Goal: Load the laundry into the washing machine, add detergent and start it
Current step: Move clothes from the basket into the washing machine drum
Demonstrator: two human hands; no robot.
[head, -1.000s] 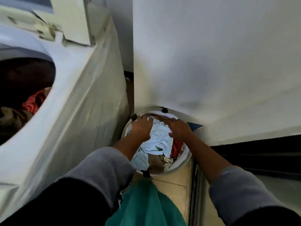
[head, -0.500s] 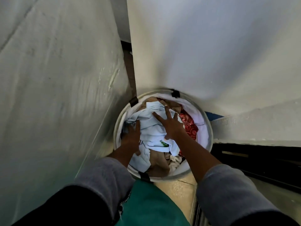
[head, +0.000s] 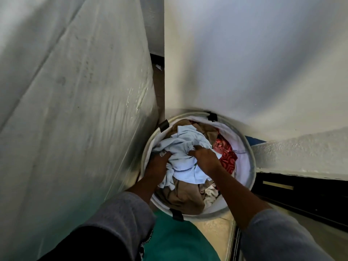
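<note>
Home laundry corner, hamper of clothes, washing machine side, tiled floor

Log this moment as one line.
stage: picking up laundry | left hand: grips pale blue garment | right hand: grips same garment | garment: inside laundry basket

Dim, soft light, wide-angle bending.
Broad shadows are lying across the wall; straight edges are bowing; near sleeves are fading into darkness.
</note>
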